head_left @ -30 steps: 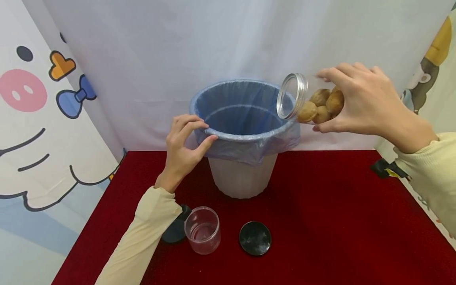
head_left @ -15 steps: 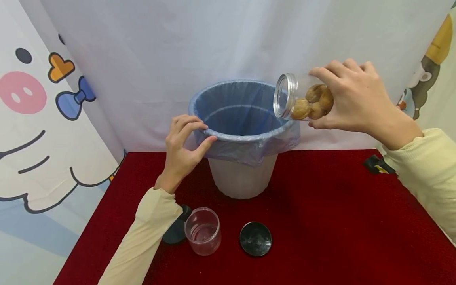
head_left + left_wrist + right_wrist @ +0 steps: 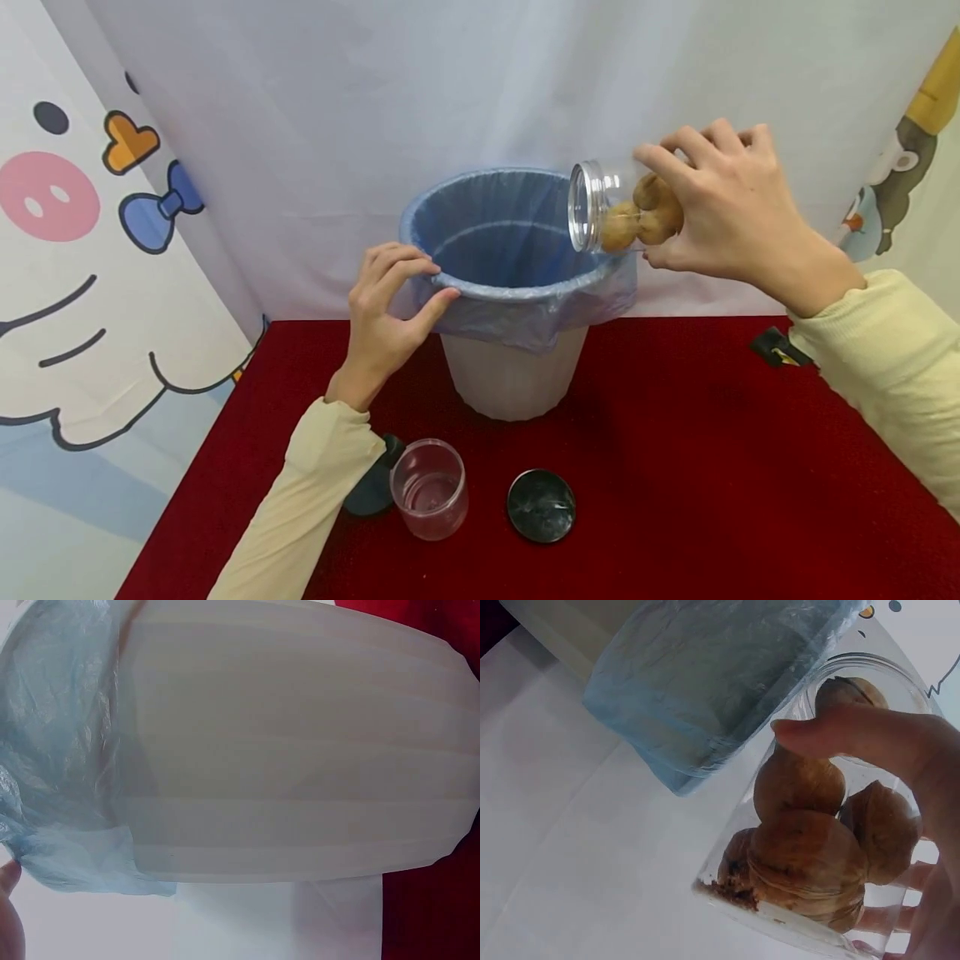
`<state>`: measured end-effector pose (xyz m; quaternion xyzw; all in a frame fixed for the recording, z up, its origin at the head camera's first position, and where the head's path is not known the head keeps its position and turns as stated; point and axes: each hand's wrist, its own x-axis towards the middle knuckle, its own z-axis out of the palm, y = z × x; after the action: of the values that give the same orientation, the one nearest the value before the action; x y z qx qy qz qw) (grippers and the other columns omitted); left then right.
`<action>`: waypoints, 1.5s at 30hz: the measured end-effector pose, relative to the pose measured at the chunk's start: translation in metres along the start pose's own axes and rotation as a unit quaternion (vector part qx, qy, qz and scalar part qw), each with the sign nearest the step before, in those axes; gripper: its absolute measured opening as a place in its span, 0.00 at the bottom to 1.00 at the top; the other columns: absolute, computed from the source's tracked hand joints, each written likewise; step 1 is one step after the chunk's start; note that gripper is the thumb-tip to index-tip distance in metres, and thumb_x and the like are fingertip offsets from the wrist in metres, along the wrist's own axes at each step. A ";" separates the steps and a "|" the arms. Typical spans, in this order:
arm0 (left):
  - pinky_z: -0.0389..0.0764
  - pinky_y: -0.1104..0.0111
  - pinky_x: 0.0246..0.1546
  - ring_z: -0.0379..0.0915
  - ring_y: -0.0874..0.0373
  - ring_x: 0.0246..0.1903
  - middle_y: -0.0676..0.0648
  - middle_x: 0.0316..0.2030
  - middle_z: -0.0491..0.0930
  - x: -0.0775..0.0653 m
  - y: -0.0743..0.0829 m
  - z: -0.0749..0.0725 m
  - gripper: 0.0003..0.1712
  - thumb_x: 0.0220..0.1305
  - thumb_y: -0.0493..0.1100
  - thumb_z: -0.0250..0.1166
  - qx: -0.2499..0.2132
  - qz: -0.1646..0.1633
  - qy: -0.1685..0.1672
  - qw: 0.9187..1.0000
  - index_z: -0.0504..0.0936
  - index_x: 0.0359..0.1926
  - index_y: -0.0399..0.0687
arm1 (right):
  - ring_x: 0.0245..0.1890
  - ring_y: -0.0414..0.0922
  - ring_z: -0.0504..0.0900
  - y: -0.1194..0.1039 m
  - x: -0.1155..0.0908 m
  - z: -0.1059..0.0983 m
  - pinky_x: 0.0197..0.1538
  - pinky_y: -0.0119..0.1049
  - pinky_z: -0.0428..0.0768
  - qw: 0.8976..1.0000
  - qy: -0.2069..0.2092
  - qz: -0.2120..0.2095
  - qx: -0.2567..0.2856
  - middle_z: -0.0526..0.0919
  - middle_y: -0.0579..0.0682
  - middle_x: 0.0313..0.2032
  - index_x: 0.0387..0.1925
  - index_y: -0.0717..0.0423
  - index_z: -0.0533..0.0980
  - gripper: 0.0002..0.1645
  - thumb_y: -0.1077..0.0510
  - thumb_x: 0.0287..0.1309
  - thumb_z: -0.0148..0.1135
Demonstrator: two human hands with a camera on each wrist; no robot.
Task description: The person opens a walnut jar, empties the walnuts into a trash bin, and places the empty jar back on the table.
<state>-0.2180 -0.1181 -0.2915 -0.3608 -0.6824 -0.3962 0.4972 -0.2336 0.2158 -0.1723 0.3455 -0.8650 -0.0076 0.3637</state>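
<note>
My right hand (image 3: 723,200) grips a clear jar (image 3: 618,179) tipped on its side, its mouth facing left over the right rim of a trash can (image 3: 513,379). Inside the jar lie several walnuts (image 3: 806,851), with brown crumbs at its base in the right wrist view. A blue plastic bag (image 3: 495,250) lines the can and folds over its rim. At the near left rim, my left hand (image 3: 386,312) pinches the bag's edge between thumb and fingers. In the left wrist view only part of a finger (image 3: 9,881) shows beside the bag.
An open clear jar (image 3: 429,492) stands upright on the red cloth (image 3: 660,467) in front of the can. To its right lies a black round lid (image 3: 541,506). Another dark disc (image 3: 369,492) sits partly behind the left sleeve. White curtain hangs behind, with cartoon panels at both sides.
My right hand has moved left with the jar, bringing its mouth farther over the can. The walnuts have shifted slightly inside. My left hand stays at the rim.
</note>
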 end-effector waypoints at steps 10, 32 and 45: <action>0.69 0.57 0.48 0.69 0.39 0.42 0.35 0.35 0.78 0.004 0.007 -0.002 0.13 0.43 0.35 0.74 0.001 -0.007 -0.009 1.000 0.81 0.31 0.34 | 0.42 0.62 0.67 -0.002 0.005 0.002 0.42 0.61 0.62 1.000 0.020 -0.015 -0.003 0.74 0.59 0.45 0.53 0.54 0.70 0.48 0.51 0.18 0.72; 0.68 0.57 0.45 0.68 0.38 0.40 0.34 0.34 0.77 0.010 0.017 -0.004 0.13 0.41 0.31 0.73 0.001 0.001 -0.012 1.000 0.80 0.30 0.32 | 0.44 0.63 0.67 -0.005 0.008 0.010 0.45 0.64 0.58 0.995 0.078 -0.059 -0.005 0.74 0.62 0.45 0.53 0.54 0.71 0.48 0.63 0.12 0.64; 0.68 0.57 0.48 0.68 0.46 0.45 0.42 0.39 0.79 -0.006 -0.011 -0.002 0.14 0.51 0.45 0.72 0.005 -0.012 -0.018 1.000 0.82 0.35 0.41 | 0.45 0.65 0.67 -0.008 0.009 0.012 0.47 0.65 0.57 0.993 0.094 -0.075 -0.020 0.73 0.63 0.45 0.52 0.55 0.70 0.48 0.69 0.12 0.62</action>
<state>-0.2259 -0.1252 -0.2990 -0.3573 -0.6977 -0.3916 0.4819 -0.2410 0.2013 -0.1775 0.4009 -0.7984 -0.0199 0.4488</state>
